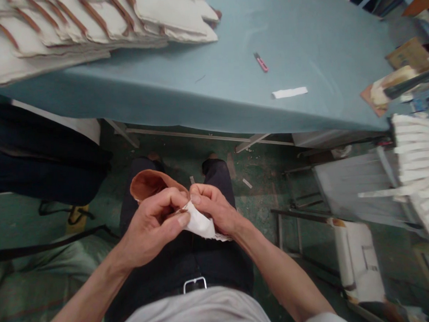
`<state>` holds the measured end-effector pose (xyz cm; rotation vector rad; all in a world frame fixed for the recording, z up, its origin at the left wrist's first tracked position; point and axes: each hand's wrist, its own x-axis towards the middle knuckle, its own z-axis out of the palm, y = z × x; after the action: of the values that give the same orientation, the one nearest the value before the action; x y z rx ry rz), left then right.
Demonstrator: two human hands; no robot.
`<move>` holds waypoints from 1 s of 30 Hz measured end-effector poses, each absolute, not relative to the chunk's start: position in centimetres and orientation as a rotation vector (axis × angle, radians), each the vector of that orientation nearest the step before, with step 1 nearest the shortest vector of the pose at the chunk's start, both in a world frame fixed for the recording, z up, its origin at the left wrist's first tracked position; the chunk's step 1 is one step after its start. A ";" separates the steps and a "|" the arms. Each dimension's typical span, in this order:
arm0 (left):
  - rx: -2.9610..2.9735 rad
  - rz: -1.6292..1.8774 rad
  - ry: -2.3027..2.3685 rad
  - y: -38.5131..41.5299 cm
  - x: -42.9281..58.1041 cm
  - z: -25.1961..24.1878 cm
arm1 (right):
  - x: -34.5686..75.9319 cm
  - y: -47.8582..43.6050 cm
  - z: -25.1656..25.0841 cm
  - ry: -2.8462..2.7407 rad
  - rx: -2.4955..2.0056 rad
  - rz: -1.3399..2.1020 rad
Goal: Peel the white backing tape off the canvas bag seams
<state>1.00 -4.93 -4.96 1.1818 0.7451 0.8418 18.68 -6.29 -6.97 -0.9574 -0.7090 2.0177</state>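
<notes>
My left hand (151, 226) and my right hand (216, 209) meet in front of my lap, fingertips close together. Both pinch a brown and white fabric piece (199, 221). Its white cloth side hangs between the hands and under my right fingers. An orange-brown, suede-like flap (146, 181) of it curves out beyond my left knuckles. My left thumb presses on the white cloth near a brown edge. The right thumb and forefinger close on its upper edge. Fingers cover part of the piece, so its full shape is hidden.
A blue-covered table (233, 85) stands ahead, bearing stacked white pieces with brown edges (100, 24), a small pink-handled cutter (261, 63) and a white strip (290, 92). White strips (416, 149) lie at right near a metal frame (301, 216). Dark cloth (41, 153) hangs at left.
</notes>
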 end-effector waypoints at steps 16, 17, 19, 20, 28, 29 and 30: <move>1.160 0.760 0.783 -4.2 -1.0 -4.6 | 19.5 -6.2 -6.1 -1.006 -1.068 1.538; 1.162 0.754 0.792 -4.2 -1.0 -4.5 | 19.7 -6.0 -6.0 -1.076 -1.075 1.474; 1.160 0.737 0.812 -4.1 -1.0 -4.2 | 20.2 -5.5 -5.7 -1.257 -1.061 1.334; 1.158 0.737 0.812 -4.0 -1.1 -4.0 | 20.4 -5.2 -5.5 -1.351 -1.039 1.272; 1.319 0.734 0.821 -2.7 -1.4 -2.2 | 21.1 -2.1 -3.5 -1.929 -0.839 1.000; 1.366 0.716 0.847 -2.6 -1.4 -1.9 | 21.0 -1.7 -3.5 -1.979 -0.812 0.972; 1.418 0.691 0.873 -2.5 -1.4 -1.6 | 21.0 -1.4 -3.4 -2.020 -0.789 0.947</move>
<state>-1.37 -2.48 -1.62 1.4176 0.8725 0.6910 20.99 -1.38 -3.39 -0.7893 -2.0203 0.9466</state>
